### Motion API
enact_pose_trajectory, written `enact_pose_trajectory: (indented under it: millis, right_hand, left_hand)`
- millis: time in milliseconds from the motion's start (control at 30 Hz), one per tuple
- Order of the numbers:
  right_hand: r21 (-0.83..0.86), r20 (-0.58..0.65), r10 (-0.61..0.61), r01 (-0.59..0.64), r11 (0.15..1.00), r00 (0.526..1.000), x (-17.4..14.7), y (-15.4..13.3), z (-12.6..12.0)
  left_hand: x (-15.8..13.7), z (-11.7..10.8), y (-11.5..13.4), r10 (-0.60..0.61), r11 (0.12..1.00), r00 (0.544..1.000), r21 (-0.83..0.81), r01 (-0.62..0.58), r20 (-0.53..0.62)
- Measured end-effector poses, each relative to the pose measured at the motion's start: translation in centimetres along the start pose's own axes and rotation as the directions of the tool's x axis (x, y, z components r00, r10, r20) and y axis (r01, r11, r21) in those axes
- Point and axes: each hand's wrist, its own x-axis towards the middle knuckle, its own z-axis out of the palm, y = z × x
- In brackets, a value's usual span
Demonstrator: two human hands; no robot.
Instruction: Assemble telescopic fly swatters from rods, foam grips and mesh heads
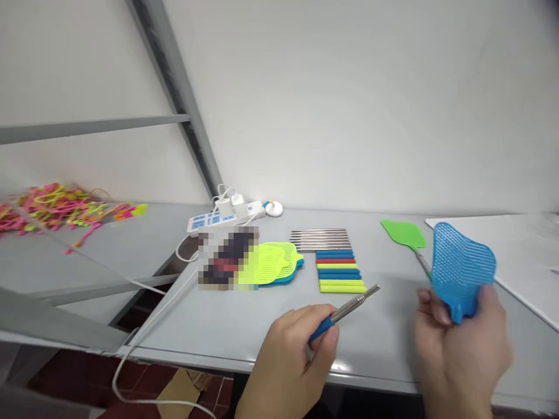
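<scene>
My left hand (pixel 290 358) grips a telescopic metal rod (pixel 356 302) by its blue handle (pixel 322 330), the bare metal end pointing up and to the right. In my right hand (pixel 463 349) is a blue fly swatter head (pixel 463 267), a perforated paddle held upright with its short neck pointing down. The rod and the paddle are apart. Behind my right hand a green fly swatter (pixel 404 233) with a metal shaft lies on the table. Further left are a row of coloured handles (pixel 338 273), several metal rods (pixel 321 239) and a stack of yellow and blue swatter heads (pixel 277 265).
A white power strip (pixel 212 221) with plugged chargers and a round white device (pixel 273 209) stand near the wall. White cable (pixel 131 349) hangs over the table's left edge. Colourful stringy items (pixel 65 206) are piled far left. A white sheet (pixel 524 244) lies at right.
</scene>
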Motion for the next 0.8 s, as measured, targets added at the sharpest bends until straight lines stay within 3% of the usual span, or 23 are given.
enact_pose_trajectory:
  millis: [100,233,433,667,800]
  right_hand:
    - [-0.057,-0.141,-0.012,0.004,0.998,0.99,0.0,0.1,0.1]
    - [-0.138,-0.113,-0.044,0.029,0.99,0.993,-0.8,0.4,-0.4]
    - [-0.103,-0.131,0.016,-0.03,0.994,0.991,-1.1,0.5,0.7]
    - [-0.055,0.066,0.05,-0.046,0.997,0.997,-1.3,0.6,0.9]
    - [-0.099,0.095,0.058,-0.049,0.994,0.994,-1.9,0.9,0.6]
  left_hand:
    - [0.5,3.3,0.6,0.071,0.997,0.997,-0.039,-0.069,0.043]
    - [0.4,5.7,0.0,0.088,0.994,0.995,-0.073,-0.084,0.052]
    - [0.4,4.9,-1.1,-0.05,0.996,0.982,-0.059,0.062,0.184]
    - [1.0,4.6,-0.3,-0.034,0.983,0.931,-0.158,0.097,0.363]
    - [1.1,4.4,-0.4,-0.049,0.971,0.929,-0.2,0.13,0.366]
